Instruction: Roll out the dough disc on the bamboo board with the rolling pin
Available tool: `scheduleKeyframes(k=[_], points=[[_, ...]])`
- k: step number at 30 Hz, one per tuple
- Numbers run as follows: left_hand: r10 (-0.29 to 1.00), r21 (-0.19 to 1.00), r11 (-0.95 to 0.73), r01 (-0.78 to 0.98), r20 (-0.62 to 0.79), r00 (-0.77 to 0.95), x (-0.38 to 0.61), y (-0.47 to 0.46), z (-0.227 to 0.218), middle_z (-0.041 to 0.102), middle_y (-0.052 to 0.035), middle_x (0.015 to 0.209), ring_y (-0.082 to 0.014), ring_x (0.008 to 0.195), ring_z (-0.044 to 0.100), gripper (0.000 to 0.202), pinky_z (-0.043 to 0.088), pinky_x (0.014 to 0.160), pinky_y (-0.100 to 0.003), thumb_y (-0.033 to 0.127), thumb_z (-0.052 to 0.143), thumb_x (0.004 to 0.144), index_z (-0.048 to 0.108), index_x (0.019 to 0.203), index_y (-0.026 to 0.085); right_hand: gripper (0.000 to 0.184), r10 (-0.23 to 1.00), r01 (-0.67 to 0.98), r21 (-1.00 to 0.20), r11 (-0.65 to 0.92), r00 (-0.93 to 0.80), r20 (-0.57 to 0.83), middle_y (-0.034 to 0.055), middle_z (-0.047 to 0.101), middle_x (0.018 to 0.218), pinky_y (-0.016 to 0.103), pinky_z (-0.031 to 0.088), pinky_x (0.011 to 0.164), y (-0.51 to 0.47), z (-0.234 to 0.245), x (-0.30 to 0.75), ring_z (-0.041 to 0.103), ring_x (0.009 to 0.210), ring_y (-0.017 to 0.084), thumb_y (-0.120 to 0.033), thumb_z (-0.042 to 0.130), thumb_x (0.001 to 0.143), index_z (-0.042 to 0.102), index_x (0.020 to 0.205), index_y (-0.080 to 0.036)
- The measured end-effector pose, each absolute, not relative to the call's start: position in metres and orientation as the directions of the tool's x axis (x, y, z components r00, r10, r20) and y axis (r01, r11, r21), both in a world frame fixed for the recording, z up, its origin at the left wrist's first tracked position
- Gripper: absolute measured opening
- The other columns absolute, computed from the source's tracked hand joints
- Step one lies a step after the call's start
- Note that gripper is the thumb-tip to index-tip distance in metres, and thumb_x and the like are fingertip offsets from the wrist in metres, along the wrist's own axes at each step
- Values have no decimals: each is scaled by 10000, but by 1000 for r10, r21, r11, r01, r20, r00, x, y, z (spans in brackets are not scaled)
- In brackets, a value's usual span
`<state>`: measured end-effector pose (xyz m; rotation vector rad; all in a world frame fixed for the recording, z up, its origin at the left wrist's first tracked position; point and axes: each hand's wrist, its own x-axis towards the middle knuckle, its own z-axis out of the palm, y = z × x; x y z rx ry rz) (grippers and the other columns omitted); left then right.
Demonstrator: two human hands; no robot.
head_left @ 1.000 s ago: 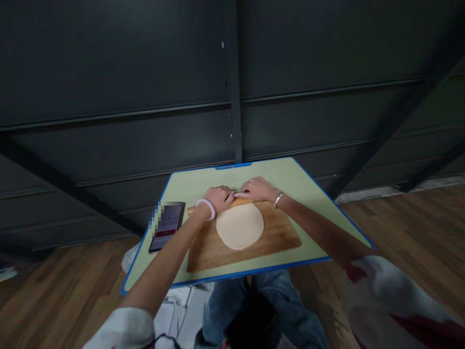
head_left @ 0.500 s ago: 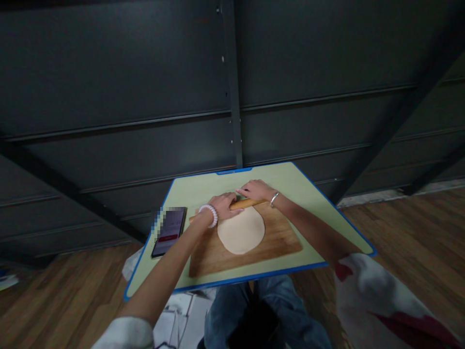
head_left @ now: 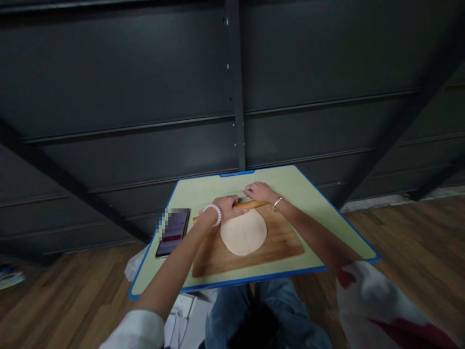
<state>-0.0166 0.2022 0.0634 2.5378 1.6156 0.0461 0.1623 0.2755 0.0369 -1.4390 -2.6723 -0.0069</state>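
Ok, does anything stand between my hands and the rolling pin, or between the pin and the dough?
Nothing visible does: the left hand and right hand rest on the rolling pin, which lies at the far edge of the dough. The phone lies past the pin's left end.

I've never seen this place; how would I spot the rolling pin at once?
Find the pale green table with the blue rim, then the brown wooden board on it. Along the board's far side, under the left hand and right hand, lies the rolling pin. It is the slender, light-brown rod, unlike the flat, round dough nearer the person.
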Motion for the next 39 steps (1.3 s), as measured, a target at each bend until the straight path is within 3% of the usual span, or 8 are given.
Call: scheduleKeyframes(k=[9,14,17,20,26,31,35,39], points=[[911,106,-413,905,29,412,-12,202,60,561,-85,1193,-210,1013,581,367,512,844,-423,361,556,886,532,1194,162,404,780,783,-41,621,-611,135,127,599,1247,306,386,965,244,28,171,529,1173,174,-295,226,1015,559,1184,-140],[903,106,-429,897,53,426,-12,192,56,558,-91,1210,-216,1041,572,382,490,877,-446,383,548,888,529,1201,164,431,786,793,-66,606,-584,202,86,595,1271,304,377,999,214,29,176,500,1217,159,-327,192,1015,552,1197,-173],[896,107,-444,890,74,438,-13,179,53,567,-136,1253,-258,1153,520,506,377,990,-464,481,494,887,497,1249,127,425,805,818,-84,570,-535,256,109,571,1304,346,359,1021,192,28,176,433,1288,188,-357,227,1008,535,1229,-165],[892,107,-450,886,88,442,-14,165,51,580,-174,1251,-287,1185,505,606,320,1023,-419,544,459,866,475,1272,94,446,829,845,-105,524,-478,290,127,535,1345,385,331,1045,177,25,175,406,1311,201,-375,229,1004,493,1286,-152],[897,89,-439,894,109,429,-14,143,46,519,-205,1319,-291,1206,500,617,326,1035,-394,500,451,857,431,1294,65,473,812,835,-112,538,-479,334,137,518,1361,341,291,1080,161,19,173,428,1294,198,-336,222,999,499,1304,-102],[898,49,-424,904,156,412,-12,122,30,426,-220,1410,-279,1307,401,642,299,1074,-410,475,410,886,384,1344,26,429,770,806,-114,580,-497,400,97,514,1372,378,265,1092,135,21,174,409,1298,208,-339,273,987,553,1261,-163],[894,-5,-370,929,270,357,-3,89,19,386,-227,1436,-298,1349,334,582,320,1058,-455,404,380,912,386,1351,23,431,753,782,-153,604,-497,432,85,457,1423,420,157,1138,115,16,180,346,1338,190,-322,287,982,467,1346,-178],[884,-14,-357,934,318,343,0,56,19,455,-182,1402,-254,1322,389,544,359,1045,-416,392,311,944,391,1371,65,462,798,782,-233,578,-482,361,62,374,1480,443,132,1143,117,6,188,275,1377,172,-346,242,987,387,1403,-205]])
